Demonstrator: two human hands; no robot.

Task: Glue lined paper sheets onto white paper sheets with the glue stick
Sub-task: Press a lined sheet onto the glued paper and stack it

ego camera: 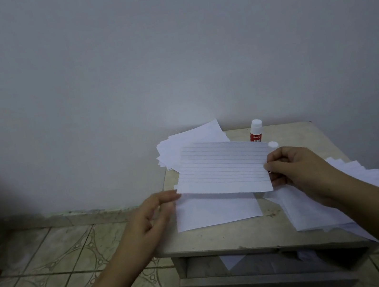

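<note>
a lined sheet [224,169] is held just above a plain white sheet [217,210] that lies flat on the small bench [302,134], so the step in hand looks like lining one up over the other before pressing it down. the right hand [298,170] pinches the lined sheet's right edge, fingers curled round it, while the left hand [149,216] has its fingers fairly straight and only lightly meets the sheet's lower left corner, more steadying than gripping. the glue stick [255,131] stands upright at the back of the bench, near the wall, partly hidden behind the lined sheet; a small white round thing beside the right hand, perhaps its cap [273,144], lies on the bench, though whether the stick is open cannot be told. whether glue is already on either sheet cannot be seen. a stack of white sheets [191,143] sits at the back left, hanging over the bench edge, and another spread pile [328,202] lies at the right under the right forearm; it is not clear which pile is finished work and which is waiting. judging by those piles, the job is somewhere in the middle: this pair is not yet pressed together, and more sheets probably remain.
</note>
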